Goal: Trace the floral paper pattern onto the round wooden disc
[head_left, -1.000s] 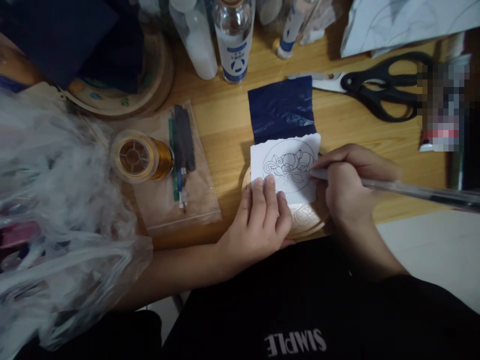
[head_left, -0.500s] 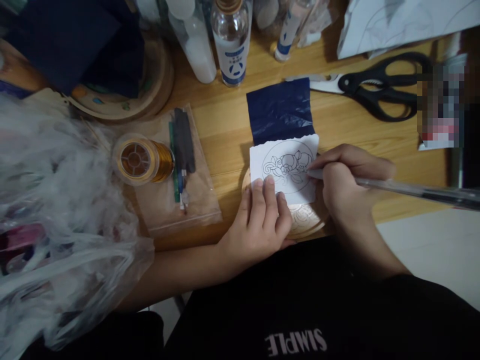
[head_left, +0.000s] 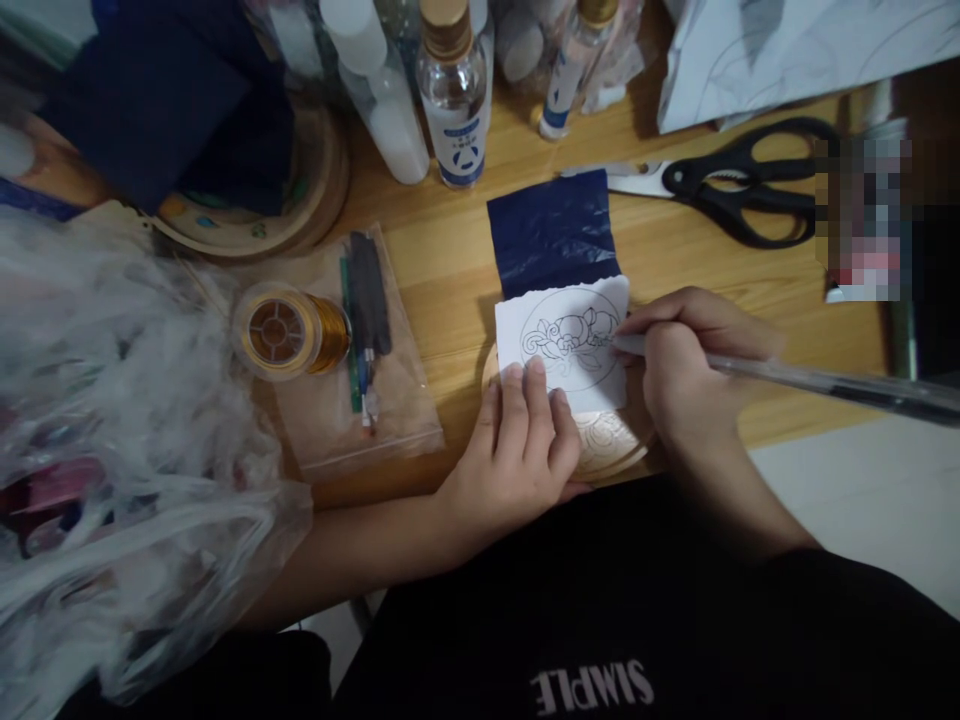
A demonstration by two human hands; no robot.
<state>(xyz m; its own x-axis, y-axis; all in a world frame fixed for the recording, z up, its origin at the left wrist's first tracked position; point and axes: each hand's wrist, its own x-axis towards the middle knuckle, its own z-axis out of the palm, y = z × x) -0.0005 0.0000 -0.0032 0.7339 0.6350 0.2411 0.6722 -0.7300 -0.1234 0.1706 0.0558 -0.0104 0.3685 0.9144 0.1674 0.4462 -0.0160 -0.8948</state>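
Note:
A white paper with a flower drawing inside a circle lies over a round wooden piece. Dark blue carbon-like paper sticks out beyond its far edge. My left hand presses on the near left part of the paper, fingers spread. My right hand is closed around a clear pen, whose tip end is at the right side of the drawing. The exact tip is too small to make out.
Black-handled scissors lie at the back right. Bottles stand at the back. On the left are a gold thread spool, brushes in a clear bag, a round wooden tray and crumpled plastic.
The camera view has shifted slightly, so the tabletop items sit a little lower and the scissors farther left. Both hands keep nearly the same pose on the paper and pen.

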